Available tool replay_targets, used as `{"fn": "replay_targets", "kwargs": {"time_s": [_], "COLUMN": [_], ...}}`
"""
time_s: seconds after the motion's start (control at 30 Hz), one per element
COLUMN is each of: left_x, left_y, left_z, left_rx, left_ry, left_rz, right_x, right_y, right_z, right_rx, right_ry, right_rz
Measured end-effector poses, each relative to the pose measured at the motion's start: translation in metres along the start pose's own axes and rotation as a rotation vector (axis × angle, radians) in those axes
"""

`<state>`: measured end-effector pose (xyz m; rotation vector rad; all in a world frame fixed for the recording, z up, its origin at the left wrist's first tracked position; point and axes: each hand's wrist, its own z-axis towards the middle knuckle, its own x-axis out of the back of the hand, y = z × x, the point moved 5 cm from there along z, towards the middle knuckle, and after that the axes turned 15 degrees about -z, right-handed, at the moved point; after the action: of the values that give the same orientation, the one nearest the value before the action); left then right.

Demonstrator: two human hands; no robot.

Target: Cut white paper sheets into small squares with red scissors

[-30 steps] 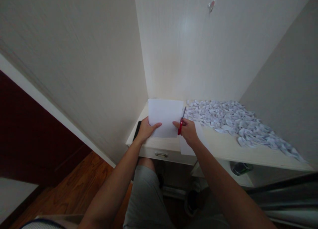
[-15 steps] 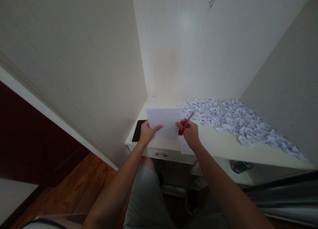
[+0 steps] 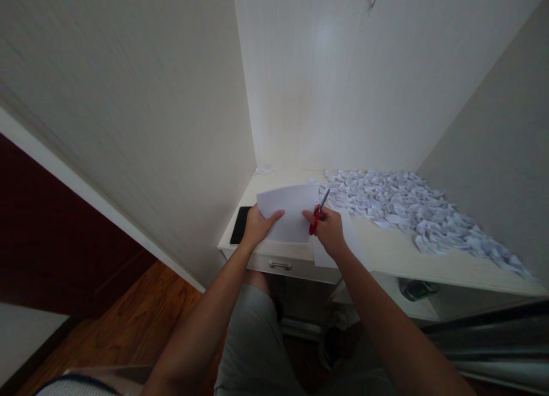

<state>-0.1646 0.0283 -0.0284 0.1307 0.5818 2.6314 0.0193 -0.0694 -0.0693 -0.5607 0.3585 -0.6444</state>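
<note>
My left hand (image 3: 257, 227) grips the lower left edge of a white sheet of paper (image 3: 289, 210), thumb on top, holding it tilted above the desk (image 3: 386, 253). My right hand (image 3: 328, 229) is closed on red-handled scissors (image 3: 318, 213), whose blades point up and to the right at the sheet's right edge. A second white sheet (image 3: 338, 244) lies flat on the desk under my right hand and hangs over the front edge.
A large heap of small folded white paper pieces (image 3: 407, 207) covers the desk's back right. A dark phone (image 3: 239, 225) lies at the desk's left edge. A drawer handle (image 3: 279, 265) sits below. Walls close in on three sides; a dark can (image 3: 416, 289) stands on a lower shelf.
The sheet has dropped from upright to lower and more tilted. The scissors' blades swung from pointing straight up to angling right. My hands stayed in nearly the same place.
</note>
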Motion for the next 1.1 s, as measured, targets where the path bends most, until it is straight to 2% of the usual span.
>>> {"fn": "replay_targets", "kwargs": {"time_s": [0.1,0.23,0.27,0.33,0.43,0.53,0.6,0.67,0.73,0.8,0.83,0.93,1.1], "left_x": [0.003,0.015,0.017,0.019,0.000,-0.025,-0.028,-0.018,0.002,0.024,0.034,0.054,0.058], "left_y": [0.012,0.014,0.011,0.006,-0.004,-0.011,-0.012,-0.009,-0.003,0.005,0.007,0.006,-0.016], "left_z": [0.006,-0.004,-0.011,-0.026,-0.050,-0.059,-0.054,-0.043,-0.029,-0.016,-0.010,0.000,-0.001], "left_rx": [0.020,0.276,0.325,0.328,0.243,0.147,0.098,0.074,0.056,0.033,0.028,0.032,0.060], "left_ry": [-0.053,-0.156,-0.140,-0.019,0.123,0.190,0.229,0.232,0.201,0.140,0.112,0.094,0.069], "left_rz": [-0.029,-0.201,-0.251,-0.367,-0.567,-0.558,-0.500,-0.437,-0.342,-0.207,-0.123,-0.037,-0.001], "right_x": [0.001,0.005,0.005,0.002,-0.010,-0.024,-0.027,-0.019,-0.001,0.018,0.023,0.025,0.015], "right_y": [-0.003,-0.002,-0.001,0.002,0.004,0.002,0.002,0.004,0.008,0.009,0.009,0.011,0.018], "right_z": [-0.001,-0.003,-0.003,-0.006,-0.016,-0.028,-0.034,-0.033,-0.027,-0.017,-0.011,0.003,0.019], "right_rx": [-0.058,-0.152,-0.174,-0.210,-0.245,-0.270,-0.287,-0.284,-0.234,-0.136,-0.077,0.035,0.118], "right_ry": [0.015,0.081,0.104,0.149,0.207,0.228,0.227,0.245,0.284,0.283,0.220,0.046,-0.067], "right_rz": [0.050,0.171,0.208,0.283,0.374,0.461,0.525,0.549,0.487,0.320,0.181,-0.046,-0.150]}}
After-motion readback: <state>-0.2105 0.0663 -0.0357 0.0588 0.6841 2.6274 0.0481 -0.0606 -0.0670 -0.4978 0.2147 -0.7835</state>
